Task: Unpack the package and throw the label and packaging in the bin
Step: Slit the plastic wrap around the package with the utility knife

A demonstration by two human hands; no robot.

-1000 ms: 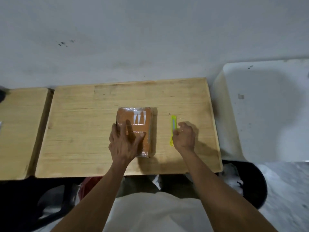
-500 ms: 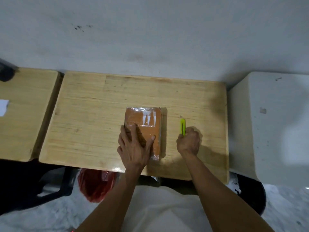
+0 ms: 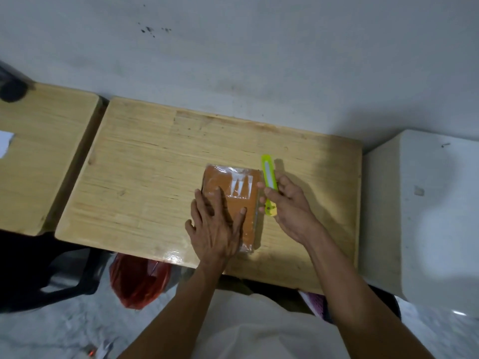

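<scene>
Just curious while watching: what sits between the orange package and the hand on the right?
In the head view, a yellow-green cutter, held by the right hand, lies along the right edge of the package. The left hand presses on the package.

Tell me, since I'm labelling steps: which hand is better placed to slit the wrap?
Right hand: it holds the green cutter beside the package. The left hand lies flat, pinning it.

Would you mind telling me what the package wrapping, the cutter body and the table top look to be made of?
The package wrapping looks like thin clear plastic film: it glints and wrinkles over an orange-brown inside. The cutter body seems to be glossy neon-green plastic, slightly see-through. The table top appears to be lacquered pale wood: grain lines and a shiny near edge.
</scene>
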